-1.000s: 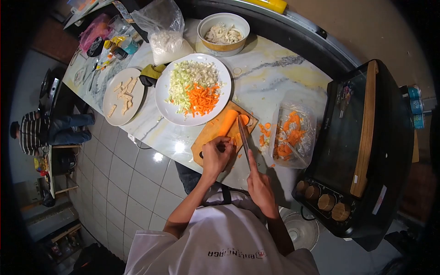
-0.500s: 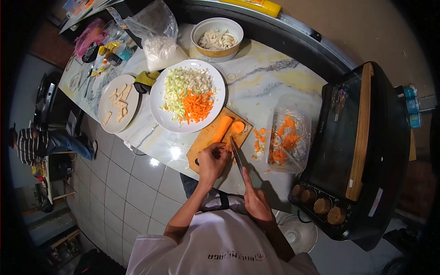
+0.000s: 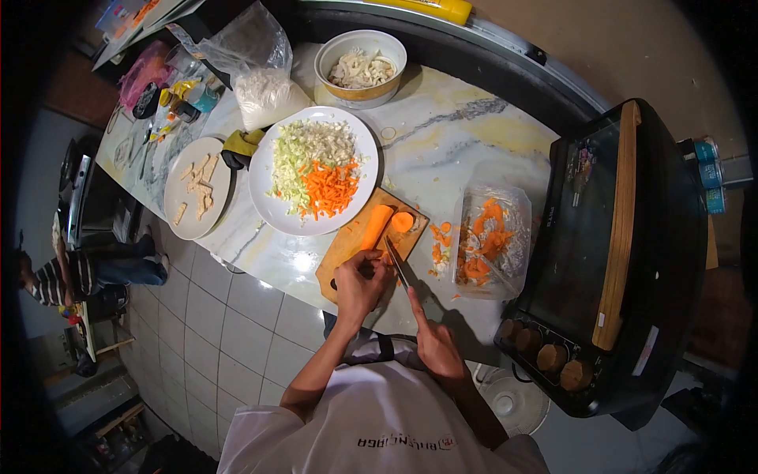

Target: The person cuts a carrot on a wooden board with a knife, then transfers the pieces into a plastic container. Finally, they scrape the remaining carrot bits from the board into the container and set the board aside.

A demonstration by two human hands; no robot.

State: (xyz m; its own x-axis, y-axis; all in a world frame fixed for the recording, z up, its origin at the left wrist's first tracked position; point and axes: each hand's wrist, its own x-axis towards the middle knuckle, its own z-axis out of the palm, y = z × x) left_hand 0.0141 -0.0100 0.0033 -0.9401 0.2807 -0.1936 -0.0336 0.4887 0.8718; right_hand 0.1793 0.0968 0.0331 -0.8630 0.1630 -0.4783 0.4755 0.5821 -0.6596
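On the wooden cutting board (image 3: 338, 251), my left hand (image 3: 362, 283) is closed, fingertips pinching a small piece of carrot mostly hidden beneath them. My right hand (image 3: 438, 344) grips a kitchen knife (image 3: 401, 268) by its handle, index finger stretched along it. The blade slants over the board close beside my left fingertips. A long peeled carrot length (image 3: 376, 226) and a short carrot stub (image 3: 403, 222) lie at the board's far end. Beyond it, a white plate (image 3: 260, 193) holds chopped carrot, chopped pale green vegetable and chopped white pieces in separate heaps.
Right of the board stands a plastic container (image 3: 517, 272) with carrot peelings, some scattered beside it. A black toaster oven (image 3: 588, 261) bounds the right side. Behind are a bowl (image 3: 361, 93) and a bag of white powder (image 3: 268, 99). A smaller plate (image 3: 183, 217) sits left. A person (image 3: 87, 272) is far left.
The camera view has shifted slightly. My left hand stays over the board, and the knife blade has moved slightly at the fingertips. The person at far left has changed posture.
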